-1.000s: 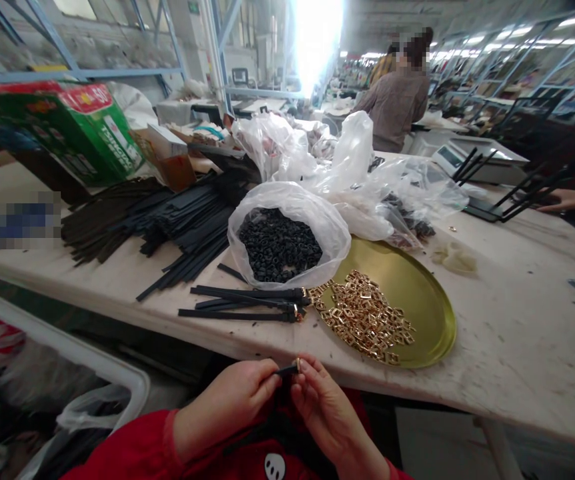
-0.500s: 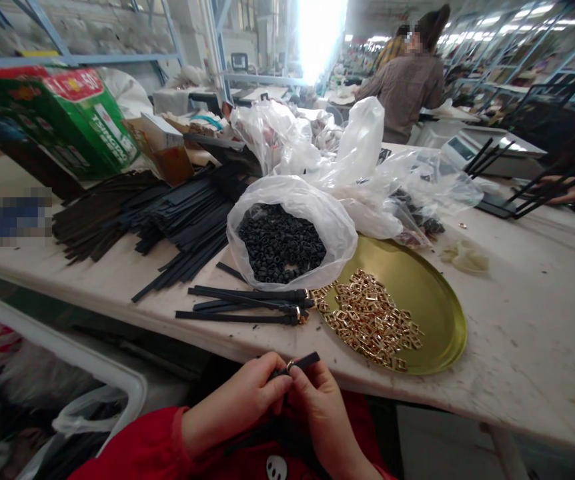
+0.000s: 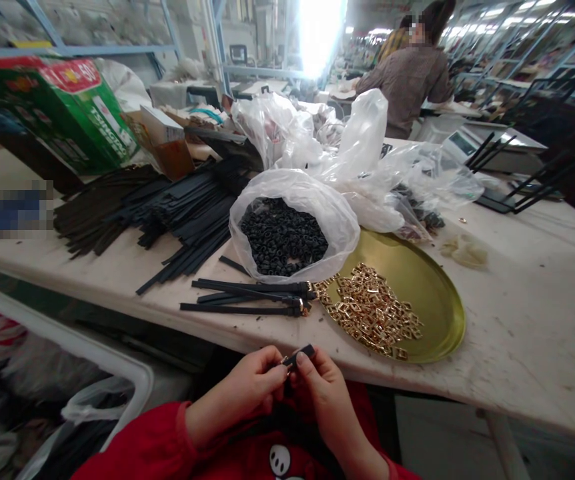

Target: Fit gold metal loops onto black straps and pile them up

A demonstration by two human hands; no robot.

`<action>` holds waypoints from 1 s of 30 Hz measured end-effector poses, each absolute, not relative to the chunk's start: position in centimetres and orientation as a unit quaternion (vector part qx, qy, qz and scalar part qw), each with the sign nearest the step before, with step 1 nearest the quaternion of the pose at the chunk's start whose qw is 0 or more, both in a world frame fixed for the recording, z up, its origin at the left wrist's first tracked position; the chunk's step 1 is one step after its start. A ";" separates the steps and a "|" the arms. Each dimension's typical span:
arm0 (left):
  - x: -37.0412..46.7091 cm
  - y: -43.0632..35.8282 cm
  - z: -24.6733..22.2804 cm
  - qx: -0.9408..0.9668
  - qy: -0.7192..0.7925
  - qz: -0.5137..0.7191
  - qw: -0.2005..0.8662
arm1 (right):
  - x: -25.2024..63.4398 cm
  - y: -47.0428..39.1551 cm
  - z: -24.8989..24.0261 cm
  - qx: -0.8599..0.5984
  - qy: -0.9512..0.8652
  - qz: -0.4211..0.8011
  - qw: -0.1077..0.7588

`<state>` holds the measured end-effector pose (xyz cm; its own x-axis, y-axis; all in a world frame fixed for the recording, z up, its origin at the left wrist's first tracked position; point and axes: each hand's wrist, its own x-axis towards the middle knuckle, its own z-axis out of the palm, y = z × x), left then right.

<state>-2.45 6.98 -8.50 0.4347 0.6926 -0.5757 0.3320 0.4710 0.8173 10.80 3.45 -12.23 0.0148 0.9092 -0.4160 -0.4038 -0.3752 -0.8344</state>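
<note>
Just off the table's front edge, a short length of black strap (image 3: 303,355) shows between my two hands. My left hand (image 3: 253,383) pinches it near a small gold buckle (image 3: 286,364), which the fingers partly cover. My right hand (image 3: 328,393) is closed on the strap's end, thumb on top. The rest of the strap is hidden below the hands. In front of me lie several black straps with gold buckles (image 3: 247,310). Behind them, a white plastic bag (image 3: 343,233) holds small black loops (image 3: 282,233). A round gold tray (image 3: 430,293) bears a heap of gold buckles (image 3: 372,313).
Dark straps (image 3: 187,213) are piled at the left of the table (image 3: 517,333), near a green box (image 3: 67,120). Clear plastic bags (image 3: 307,133) stand behind. A black rack (image 3: 497,197) and a scale (image 3: 467,143) are at right. A person (image 3: 407,80) stands farther back.
My right thumb has moved up onto the strap's end, and less of the strap sticks out beyond the fingers. The buckle now sits closer to my left fingertips.
</note>
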 end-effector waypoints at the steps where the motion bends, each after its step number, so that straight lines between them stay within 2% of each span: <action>1: -2.5 6.8 -8.7 0.500 0.519 0.135 0.680 | 10.8 3.3 -12.2 -0.521 -0.285 0.631 0.499; 6: -2.5 5.5 -9.1 0.568 0.557 0.175 0.581 | 10.9 2.6 -11.9 -0.575 -0.455 0.480 0.482; 10: -3.0 4.9 -7.8 0.657 0.560 0.161 0.478 | 10.9 2.3 -11.8 -0.583 -0.458 0.499 0.450; 15: -4.2 5.5 -6.7 0.706 0.538 0.096 0.450 | 11.2 2.6 -10.9 -0.535 -0.470 0.566 0.416; 20: -4.6 6.9 -7.3 0.701 0.529 0.142 0.457 | 11.7 4.4 -9.4 -0.519 -0.592 0.508 0.349; 23: -4.7 8.1 -7.7 0.703 0.485 0.172 0.491 | 12.5 8.1 -8.0 -0.525 -0.650 0.433 0.338; 26: -5.1 9.6 -7.8 0.673 0.507 0.185 0.506 | 13.3 14.1 -6.6 -0.565 -0.696 0.269 0.352; 28: -5.4 10.6 -7.9 0.654 0.512 0.194 0.522 | 13.5 18.5 -6.4 -0.596 -0.746 0.148 0.258; 29: -5.5 11.0 -8.0 0.649 0.510 0.198 0.529 | 13.5 20.4 -6.6 -0.611 -0.764 0.109 0.176; 30: -5.7 11.4 -8.1 0.645 0.508 0.201 0.534 | 13.4 22.0 -6.9 -0.615 -0.770 0.101 0.141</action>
